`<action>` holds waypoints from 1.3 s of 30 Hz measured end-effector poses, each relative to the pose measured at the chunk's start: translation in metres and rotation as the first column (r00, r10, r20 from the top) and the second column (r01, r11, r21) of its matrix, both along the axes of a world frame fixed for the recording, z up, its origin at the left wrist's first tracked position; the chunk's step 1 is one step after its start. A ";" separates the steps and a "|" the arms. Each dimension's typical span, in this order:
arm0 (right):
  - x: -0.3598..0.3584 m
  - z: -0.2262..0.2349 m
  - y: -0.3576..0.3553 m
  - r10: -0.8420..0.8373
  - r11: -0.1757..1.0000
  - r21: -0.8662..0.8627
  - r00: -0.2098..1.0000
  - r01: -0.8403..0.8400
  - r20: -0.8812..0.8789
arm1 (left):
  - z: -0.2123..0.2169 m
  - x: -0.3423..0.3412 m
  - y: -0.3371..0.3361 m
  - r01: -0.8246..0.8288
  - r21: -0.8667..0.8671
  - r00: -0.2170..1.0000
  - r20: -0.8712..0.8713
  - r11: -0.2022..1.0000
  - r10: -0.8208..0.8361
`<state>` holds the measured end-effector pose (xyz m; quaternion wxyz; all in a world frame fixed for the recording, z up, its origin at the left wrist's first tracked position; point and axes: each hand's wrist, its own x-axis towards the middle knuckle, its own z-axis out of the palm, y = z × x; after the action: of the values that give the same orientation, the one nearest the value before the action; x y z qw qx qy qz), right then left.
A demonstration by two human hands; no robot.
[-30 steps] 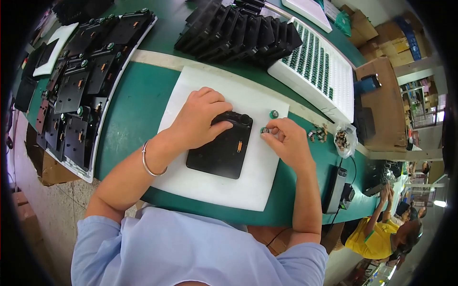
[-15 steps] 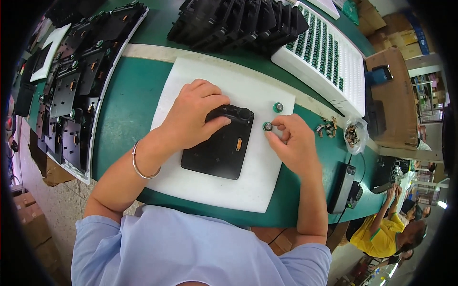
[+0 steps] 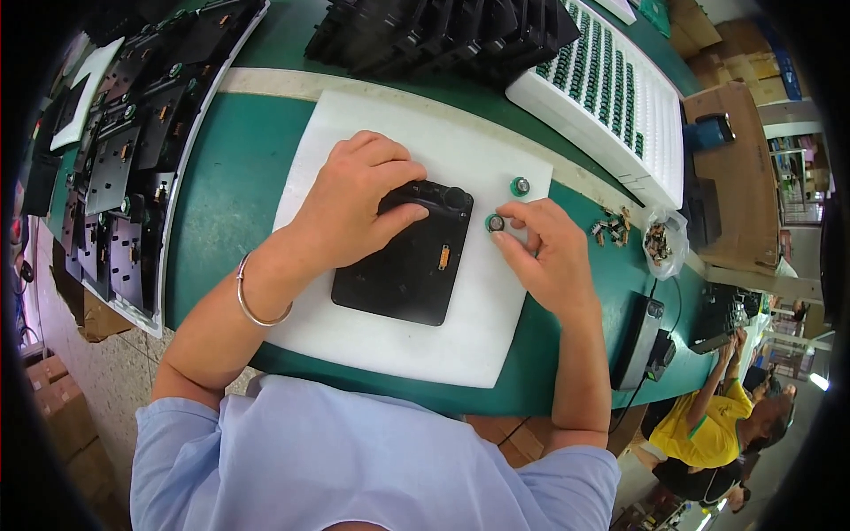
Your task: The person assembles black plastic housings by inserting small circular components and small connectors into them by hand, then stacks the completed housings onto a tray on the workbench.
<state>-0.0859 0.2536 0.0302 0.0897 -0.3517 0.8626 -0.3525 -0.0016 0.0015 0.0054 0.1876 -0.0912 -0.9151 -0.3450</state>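
Note:
A flat black plastic part (image 3: 409, 265) lies on a white foam pad (image 3: 425, 345) on the green table. My left hand (image 3: 354, 199) rests on the part's upper left corner and holds it down. My right hand (image 3: 544, 252) pinches a small green round piece (image 3: 495, 223) between thumb and fingers, just off the part's right edge. A second green round piece (image 3: 520, 186) lies loose on the pad a little above it.
A white tray of green pieces (image 3: 611, 88) stands at the upper right, with a stack of black parts (image 3: 425, 35) behind the pad. More black parts fill a tray (image 3: 124, 159) at the left. A bag of small metal bits (image 3: 660, 241) and a black device (image 3: 639, 341) lie at the right. Another person (image 3: 717, 425) works lower right.
My right hand has shifted slightly with the green piece, staying close to the black part's right edge. My left hand stays on the part.

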 end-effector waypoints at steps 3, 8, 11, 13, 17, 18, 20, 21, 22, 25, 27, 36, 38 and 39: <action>0.002 0.000 -0.003 -0.006 1.000 -0.018 1.000 0.006 -0.011 | 0.000 0.000 -0.001 -0.001 0.008 1.000 0.012 1.000 0.001; 0.004 0.002 -0.004 -0.013 0.998 0.060 0.998 0.017 -0.057 | 0.000 -0.001 0.000 0.012 0.001 0.999 -0.045 1.000 -0.012; 0.004 -0.001 -0.004 -0.005 0.998 0.064 0.992 0.013 -0.122 | -0.001 -0.001 0.000 0.014 0.015 0.999 -0.040 1.000 -0.013; 0.007 0.001 -0.006 -0.022 0.999 0.023 0.996 0.024 -0.087 | -0.001 0.001 0.000 0.005 0.023 0.999 -0.039 1.000 -0.004; 0.010 0.005 -0.014 -0.033 0.995 -0.095 0.999 0.030 -0.022 | -0.002 0.001 0.001 -0.007 0.019 1.000 -0.023 1.000 0.008; 0.010 0.007 -0.018 -0.027 0.995 -0.095 0.999 0.025 -0.022 | -0.003 0.001 0.001 -0.012 0.019 1.000 -0.024 1.000 0.013; 0.009 0.013 -0.027 0.026 0.993 -0.113 0.998 -0.033 -0.056 | -0.005 0.001 0.000 -0.004 0.037 1.000 -0.018 0.999 0.005; 0.007 0.012 -0.031 0.028 0.993 -0.111 0.998 -0.034 -0.056 | -0.005 0.002 0.000 -0.005 0.039 1.000 -0.017 0.999 0.006; 0.004 0.009 -0.035 0.085 0.984 -0.146 0.992 -0.097 -0.090 | -0.005 0.002 -0.001 -0.009 0.030 1.000 -0.017 1.000 0.009; 0.000 0.010 -0.041 0.146 0.979 -0.124 0.981 -0.162 -0.128 | -0.005 0.002 -0.001 -0.009 0.022 1.000 -0.018 1.000 0.009; -0.002 0.009 -0.043 0.153 0.984 -0.072 0.980 -0.164 -0.130 | -0.005 0.001 -0.001 -0.006 0.021 1.000 -0.019 1.000 0.006; 0.000 0.012 -0.051 0.094 0.995 -0.021 0.991 -0.096 -0.095 | -0.007 0.001 -0.001 -0.005 0.024 1.000 -0.012 1.000 0.005; 0.003 0.018 -0.052 0.054 0.996 0.080 0.994 -0.046 -0.095 | -0.006 0.000 -0.001 -0.006 0.019 1.000 -0.010 1.000 0.006; 0.004 0.019 -0.053 0.053 0.996 0.080 0.994 -0.046 -0.095 | -0.006 0.001 -0.001 -0.005 0.019 1.000 -0.010 1.000 0.006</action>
<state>-0.0815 0.2008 0.0496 0.0699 -0.3860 0.8699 -0.2991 -0.0008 0.0008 -0.0003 0.1939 -0.0886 -0.9112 -0.3526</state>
